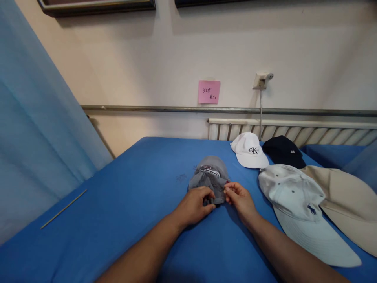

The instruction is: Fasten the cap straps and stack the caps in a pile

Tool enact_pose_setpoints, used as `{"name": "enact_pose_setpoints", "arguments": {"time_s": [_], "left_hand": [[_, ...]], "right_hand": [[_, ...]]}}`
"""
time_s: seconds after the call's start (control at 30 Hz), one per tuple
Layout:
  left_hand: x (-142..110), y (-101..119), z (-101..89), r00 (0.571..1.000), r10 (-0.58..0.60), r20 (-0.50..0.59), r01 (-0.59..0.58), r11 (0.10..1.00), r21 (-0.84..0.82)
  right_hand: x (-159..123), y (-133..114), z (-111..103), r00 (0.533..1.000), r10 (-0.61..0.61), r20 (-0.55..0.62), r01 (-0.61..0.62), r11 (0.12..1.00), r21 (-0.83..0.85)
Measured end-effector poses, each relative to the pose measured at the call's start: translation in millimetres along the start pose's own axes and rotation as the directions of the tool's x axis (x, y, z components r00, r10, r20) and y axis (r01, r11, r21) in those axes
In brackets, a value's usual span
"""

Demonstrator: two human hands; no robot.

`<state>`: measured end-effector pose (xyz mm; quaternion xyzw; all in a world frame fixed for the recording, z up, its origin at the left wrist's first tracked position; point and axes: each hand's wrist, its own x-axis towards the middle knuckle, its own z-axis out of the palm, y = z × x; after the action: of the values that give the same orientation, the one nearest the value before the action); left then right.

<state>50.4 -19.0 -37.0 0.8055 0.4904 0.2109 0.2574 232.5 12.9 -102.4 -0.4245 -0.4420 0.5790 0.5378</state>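
A grey baseball cap point(212, 167) lies on the blue-covered table point(123, 220), its back strap side turned toward me and part of its inside with a label showing. My left hand point(196, 204) pinches the cap's near edge at the strap and dark buckle, thumb below and fingers above. At the cap's right edge, my right hand point(240, 198) is closed with thumb and forefinger together on the strap side; a bit of dark red shows just above these fingertips. The hands partly cover the cap's near rim.
To the right sit a white cap point(249, 151), a navy cap point(282, 151), a pale blue cap point(294, 196) and a beige cap point(350, 192). A thin stick point(63, 209) lies at left. Behind are a metal rail point(165, 109) and a radiator point(309, 133); a blue curtain point(44, 118) hangs left.
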Motion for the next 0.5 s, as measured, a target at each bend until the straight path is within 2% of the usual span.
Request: {"name": "enact_pose_setpoints", "arguments": {"time_s": [0.1, 0.2, 0.27, 0.33, 0.43, 0.5], "left_hand": [[-3, -2, -0.1, 0.992, 0.01, 0.123, -0.006, 0.999, -0.037], [-5, -7, -1.7, 0.976, 0.012, 0.217, 0.021, 0.989, -0.147], [-6, -11, -5.9, 0.976, -0.001, 0.218, 0.053, 0.971, -0.232], [-6, -14, -12.3, 0.985, -0.022, 0.172, 0.068, 0.961, -0.267], [-6, -17, -21.5, 0.993, -0.062, 0.096, 0.08, 0.977, -0.199], [-5, -16, -23.8, 0.991, -0.05, 0.127, 0.068, 0.988, -0.137]], "right_hand": [[-2, 3, 0, 0.997, -0.074, 0.012, 0.075, 0.996, -0.042], [-7, 9, 2, 0.985, -0.106, 0.139, 0.128, 0.979, -0.16], [-9, 14, 3, 0.974, -0.072, 0.214, 0.124, 0.963, -0.238], [-9, 19, 3, 0.97, -0.042, 0.24, 0.111, 0.953, -0.283], [-6, 24, 1, 0.97, -0.029, 0.242, 0.108, 0.942, -0.319], [-4, 25, -1, 0.968, -0.037, 0.248, 0.124, 0.931, -0.343]]}}
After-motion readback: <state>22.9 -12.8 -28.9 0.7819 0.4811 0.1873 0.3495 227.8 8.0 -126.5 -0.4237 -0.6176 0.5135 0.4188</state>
